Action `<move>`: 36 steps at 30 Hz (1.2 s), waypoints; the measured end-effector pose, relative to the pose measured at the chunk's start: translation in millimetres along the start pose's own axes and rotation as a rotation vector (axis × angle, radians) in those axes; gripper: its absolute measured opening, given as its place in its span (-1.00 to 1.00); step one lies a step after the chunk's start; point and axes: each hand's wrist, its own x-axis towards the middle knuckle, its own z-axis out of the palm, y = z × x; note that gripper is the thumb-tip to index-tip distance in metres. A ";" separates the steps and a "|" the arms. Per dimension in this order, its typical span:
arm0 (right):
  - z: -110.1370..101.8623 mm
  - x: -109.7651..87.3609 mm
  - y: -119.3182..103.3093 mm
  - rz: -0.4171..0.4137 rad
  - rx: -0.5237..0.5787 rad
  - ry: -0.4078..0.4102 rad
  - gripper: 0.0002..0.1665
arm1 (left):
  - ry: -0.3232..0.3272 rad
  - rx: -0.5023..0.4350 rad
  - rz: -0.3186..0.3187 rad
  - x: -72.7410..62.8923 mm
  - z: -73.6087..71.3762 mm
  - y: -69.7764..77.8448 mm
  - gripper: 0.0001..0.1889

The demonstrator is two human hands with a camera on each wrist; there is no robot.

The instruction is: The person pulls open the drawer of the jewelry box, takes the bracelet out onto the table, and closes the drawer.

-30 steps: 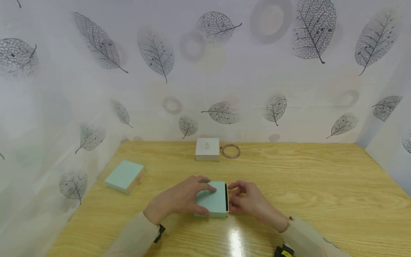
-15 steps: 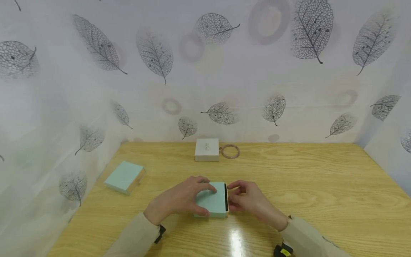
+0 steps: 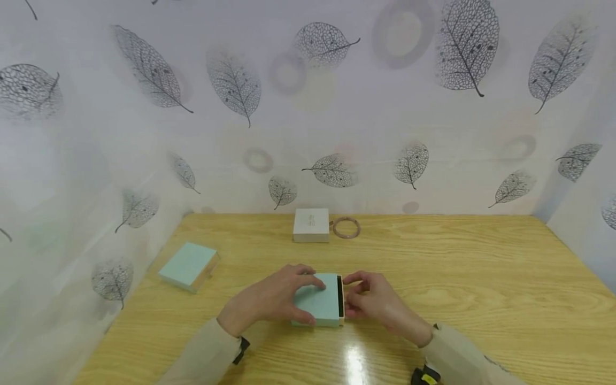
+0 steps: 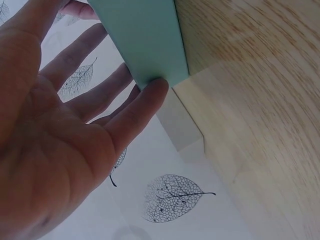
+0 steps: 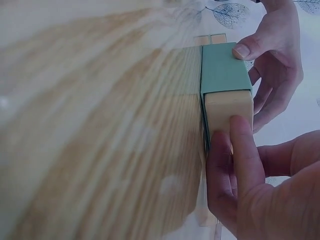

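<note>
A mint-green sleeve box (image 3: 323, 299) lies on the table in the middle of the head view. Its cream drawer (image 5: 227, 106) sticks out a little at the right end, showing a dark strip inside. My left hand (image 3: 269, 299) grips the sleeve from the left, thumb on the near side and fingers over the top. In the left wrist view, the thumb tip lies against the green side wall (image 4: 145, 40). At the drawer end, my right hand (image 3: 377, 300) holds on with curled fingers; the exact pinch point is partly hidden behind them.
A second mint-green box (image 3: 189, 264) with a cream end lies on the left of the wooden table (image 3: 462, 272). Toward the back stands a white box (image 3: 310, 224), with a pinkish-brown ring (image 3: 346, 228) just right of it. A leaf-patterned curtain (image 3: 337, 117) hangs behind.
The drawer has slid very slightly right, and the dark strip looks a touch wider. Both hands otherwise keep nearly the same places.
</note>
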 end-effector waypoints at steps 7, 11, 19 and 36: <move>-1.6 -1.9 -0.4 0.005 -0.001 0.008 -0.57 | -0.007 0.000 -0.010 -0.5 0.2 0.2 -0.33; -2.8 -2.8 -0.4 0.005 0.005 0.008 -0.57 | -0.009 -0.007 -0.015 -1.3 -0.4 0.9 -0.33; -4.8 -3.6 0.2 0.003 0.016 -0.002 -0.56 | -0.010 -0.007 -0.017 -0.7 -0.4 0.3 -0.34; -7.7 -5.0 0.8 -0.004 0.027 -0.030 -0.55 | -0.011 -0.008 -0.010 0.6 0.2 -0.7 -0.35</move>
